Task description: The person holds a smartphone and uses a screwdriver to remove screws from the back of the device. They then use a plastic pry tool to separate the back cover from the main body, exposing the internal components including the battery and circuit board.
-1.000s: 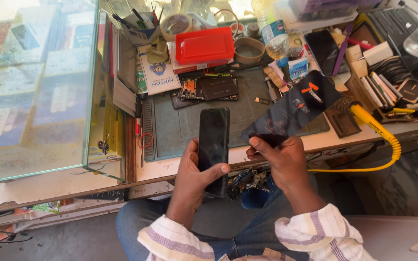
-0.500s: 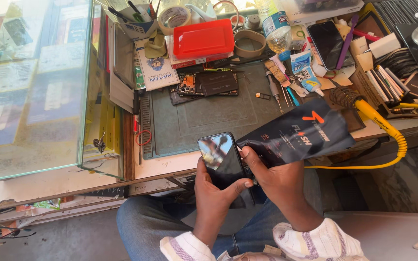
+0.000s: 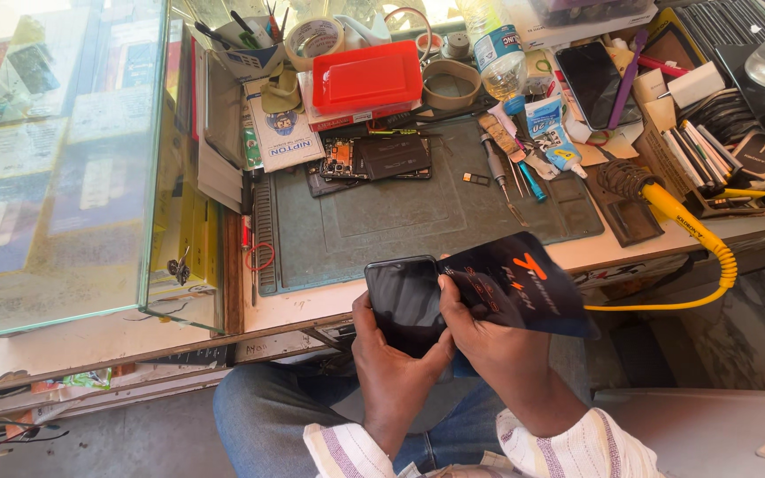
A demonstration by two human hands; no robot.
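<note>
I see the phone (image 3: 405,301) held over my lap, just in front of the bench edge, with the pouch (image 3: 515,283) touching its right side. My left hand (image 3: 391,363) grips the phone from below; my right hand (image 3: 489,341) lies across both. Behind them the mat (image 3: 418,221) lies on the bench, a box (image 3: 367,77) behind it, a glass case (image 3: 55,150) to its left, and a coiled cable (image 3: 701,257) to its right.
</note>
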